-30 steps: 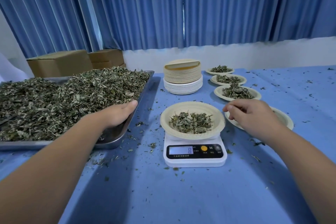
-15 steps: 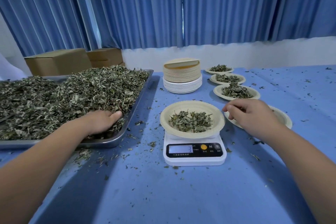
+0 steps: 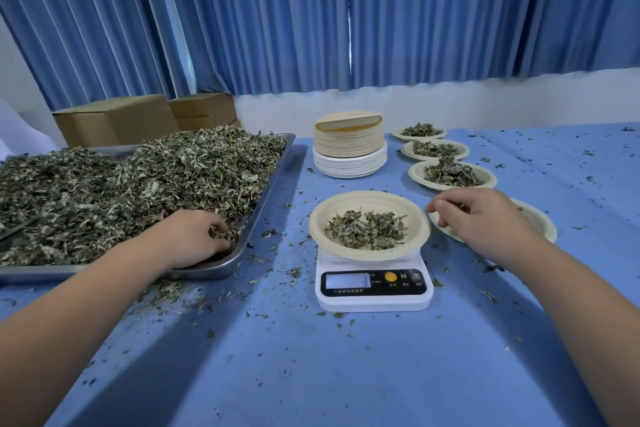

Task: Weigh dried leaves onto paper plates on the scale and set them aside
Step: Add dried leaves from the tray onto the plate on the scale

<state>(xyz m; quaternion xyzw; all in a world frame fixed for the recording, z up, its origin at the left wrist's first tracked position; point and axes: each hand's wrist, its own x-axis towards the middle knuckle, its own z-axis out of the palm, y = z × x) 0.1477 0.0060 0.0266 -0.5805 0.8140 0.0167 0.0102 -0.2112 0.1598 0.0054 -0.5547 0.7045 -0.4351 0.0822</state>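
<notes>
A white digital scale [image 3: 374, 291] stands mid-table with a paper plate [image 3: 369, 199] on it that holds a small heap of dried leaves [image 3: 367, 229]. To the left, a metal tray [image 3: 273, 180] is piled with dried leaves [image 3: 138, 184]. My left hand [image 3: 194, 239] is at the tray's near right corner, fingers curled round a clump of leaves. My right hand [image 3: 481, 218] hovers just right of the scale's plate, fingers loosely bent, holding nothing I can see. It partly hides another paper plate [image 3: 540, 222].
A stack of unused paper plates [image 3: 349, 146] stands behind the scale. Three filled plates [image 3: 452, 173] line up at the back right. Cardboard boxes [image 3: 117, 118] sit behind the tray. Leaf crumbs litter the blue tablecloth [image 3: 311, 374].
My left hand slid from the tray's rim down into the leaves and curled its fingers round a clump. The right hand has barely moved.
</notes>
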